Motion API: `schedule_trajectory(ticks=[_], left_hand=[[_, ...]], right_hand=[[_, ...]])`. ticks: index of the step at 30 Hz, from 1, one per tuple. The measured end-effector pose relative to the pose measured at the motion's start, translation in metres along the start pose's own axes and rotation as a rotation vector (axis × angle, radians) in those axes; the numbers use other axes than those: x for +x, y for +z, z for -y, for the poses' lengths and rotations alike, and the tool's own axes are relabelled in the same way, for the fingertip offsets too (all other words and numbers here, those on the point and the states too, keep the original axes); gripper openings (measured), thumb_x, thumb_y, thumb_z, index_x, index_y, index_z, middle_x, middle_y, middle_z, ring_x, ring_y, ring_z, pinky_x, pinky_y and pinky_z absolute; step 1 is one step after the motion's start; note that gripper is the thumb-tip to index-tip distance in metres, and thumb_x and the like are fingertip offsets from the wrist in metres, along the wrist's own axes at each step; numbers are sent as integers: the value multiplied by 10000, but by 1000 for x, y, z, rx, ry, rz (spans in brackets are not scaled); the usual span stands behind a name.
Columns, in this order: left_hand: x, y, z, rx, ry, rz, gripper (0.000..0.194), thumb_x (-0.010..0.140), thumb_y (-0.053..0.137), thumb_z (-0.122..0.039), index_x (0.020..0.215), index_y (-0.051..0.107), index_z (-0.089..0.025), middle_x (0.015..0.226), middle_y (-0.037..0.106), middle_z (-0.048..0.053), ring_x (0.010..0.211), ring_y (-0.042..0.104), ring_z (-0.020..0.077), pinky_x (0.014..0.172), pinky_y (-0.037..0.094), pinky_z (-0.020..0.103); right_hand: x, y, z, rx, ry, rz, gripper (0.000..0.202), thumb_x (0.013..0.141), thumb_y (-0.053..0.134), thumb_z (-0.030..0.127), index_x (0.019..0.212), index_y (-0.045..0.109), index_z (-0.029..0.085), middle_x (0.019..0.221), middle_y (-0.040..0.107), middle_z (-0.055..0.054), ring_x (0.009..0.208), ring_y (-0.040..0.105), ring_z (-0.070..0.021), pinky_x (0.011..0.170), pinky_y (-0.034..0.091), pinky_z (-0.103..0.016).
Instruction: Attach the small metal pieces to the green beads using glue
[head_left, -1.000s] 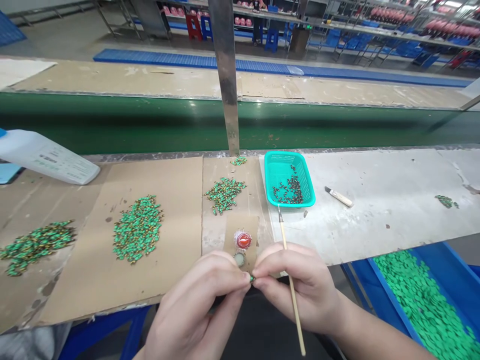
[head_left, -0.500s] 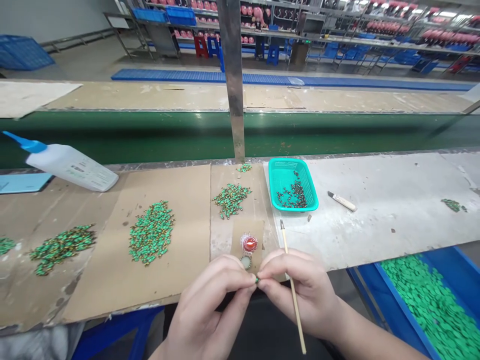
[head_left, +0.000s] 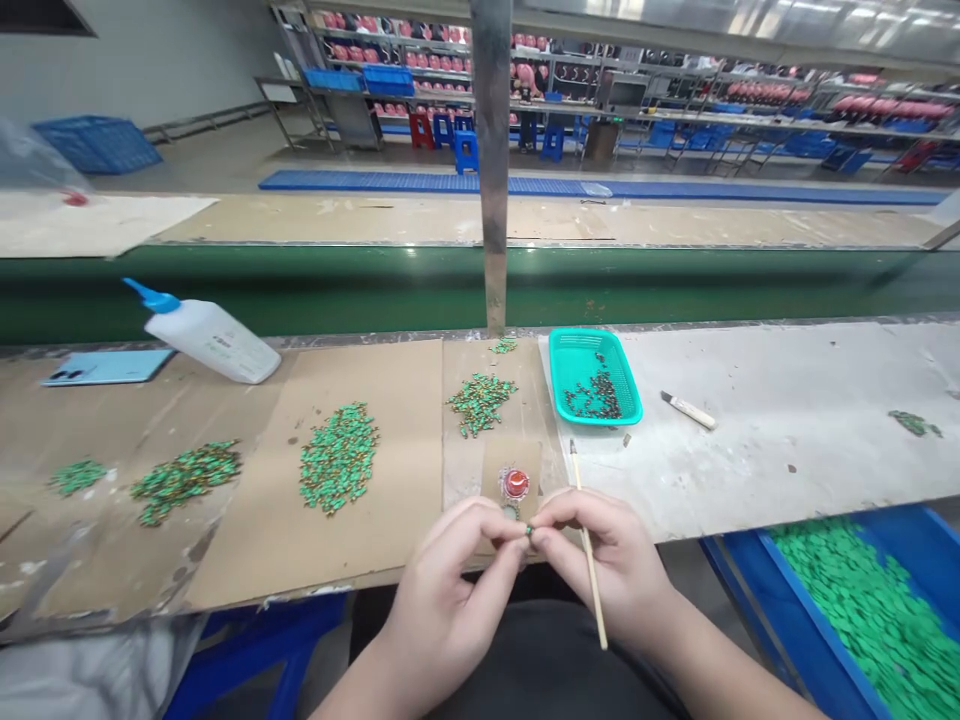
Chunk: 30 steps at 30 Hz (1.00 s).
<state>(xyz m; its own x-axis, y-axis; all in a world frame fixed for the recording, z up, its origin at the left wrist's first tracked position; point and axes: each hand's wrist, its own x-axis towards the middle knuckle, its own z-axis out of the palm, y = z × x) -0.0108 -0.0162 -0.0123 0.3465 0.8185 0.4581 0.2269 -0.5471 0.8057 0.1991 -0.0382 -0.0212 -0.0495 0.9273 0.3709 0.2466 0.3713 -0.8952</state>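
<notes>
My left hand (head_left: 459, 590) is closed, thumb and forefinger pinching a tiny green piece (head_left: 529, 531) with dark ends. From the other side, my right hand (head_left: 626, 560) pinches the same piece, which the fingertips mostly cover. A thin paintbrush (head_left: 595, 592) with a pale wooden handle also rests in my right hand, its dark bristles pointing away from me. Just beyond the fingers sits a small round container of red paint (head_left: 516, 484), with a pale bottle cap (head_left: 511, 512) partly hidden in front of it. Piles of similar green pieces (head_left: 339, 460) lie to the left.
A turquoise basket (head_left: 574, 350) holds small dark pieces. Right of it lies a second brush (head_left: 690, 411). On the left are a white squeeze bottle (head_left: 217, 340) and a light blue phone (head_left: 109, 367). A blue crate (head_left: 780, 590) of green pieces stands low right. A metal post (head_left: 493, 180) rises behind the table.
The view has swung a little left and up, so things appear farther right. Both hands keep pinching the small piece, and the brush stays in my right hand.
</notes>
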Motion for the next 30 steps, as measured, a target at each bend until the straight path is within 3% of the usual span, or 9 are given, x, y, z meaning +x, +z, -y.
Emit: schedule_trajectory(ticks=[3,6,8,13,16,20,23,26,30], left_hand=[[12,1,19,103,-65,7,184,1092,684,-133,965,762,-241,876,817,14,793,810,188,745,677,289],[40,2,55,270,-164,-23,212,1141,673,-162,962,772,-217,960,835,46,954,827,223,907,707,373],[62,3,81,391,-218,-6,111,1144,785,-302,1125,817,-198,1206,856,77,1153,821,266,1060,701,499],[99,3,119,624,-337,62,339,1145,802,-402,1438,789,-231,1527,784,136,1305,791,316,1122,694,564],[104,-26,130,715,-417,82,373,1147,800,-412,1474,775,-234,1548,774,140,1307,793,319,1119,698,565],[108,-104,148,836,-594,85,384,1140,809,-418,1470,771,-224,1522,781,137,1274,803,317,1081,713,550],[112,-154,160,860,-652,174,373,1142,807,-415,1460,776,-223,1508,788,133,1254,808,310,1069,718,539],[112,-176,168,858,-652,266,346,1146,801,-417,1441,788,-238,1520,786,132,1270,803,310,1085,714,535],[110,-180,177,846,-651,321,353,1141,806,-420,1444,787,-239,1525,784,131,1281,800,316,1091,713,541]], right_hand=[[7,-7,-5,-77,35,-47,138,1085,778,240,978,865,235,870,871,-43,764,831,-199,723,672,-275],[11,-18,-14,-49,95,-148,259,1170,730,384,1007,873,242,867,877,-51,772,855,-210,729,705,-278],[10,-24,-20,19,136,-185,356,1211,681,474,1023,877,244,859,869,-56,765,855,-214,731,726,-285],[-2,-37,-37,102,153,-116,436,1243,601,556,1116,895,260,850,832,-68,772,816,-232,728,725,-321],[-9,-47,-48,33,115,-131,525,1258,498,623,1219,905,293,866,753,-64,781,735,-237,764,693,-363],[-9,-66,-55,-123,96,-140,568,1258,461,638,1167,920,315,977,720,-92,877,699,-263,796,660,-387],[-2,-75,-55,-152,81,-133,528,1246,526,594,1061,922,298,967,771,-103,883,758,-271,769,690,-370],[4,-76,-53,-171,117,-156,463,1197,632,603,1046,936,288,909,821,-103,847,816,-285,726,727,-356],[7,-65,-54,-101,265,-182,410,1098,783,653,1063,938,276,892,849,-93,822,855,-281,720,763,-318]])
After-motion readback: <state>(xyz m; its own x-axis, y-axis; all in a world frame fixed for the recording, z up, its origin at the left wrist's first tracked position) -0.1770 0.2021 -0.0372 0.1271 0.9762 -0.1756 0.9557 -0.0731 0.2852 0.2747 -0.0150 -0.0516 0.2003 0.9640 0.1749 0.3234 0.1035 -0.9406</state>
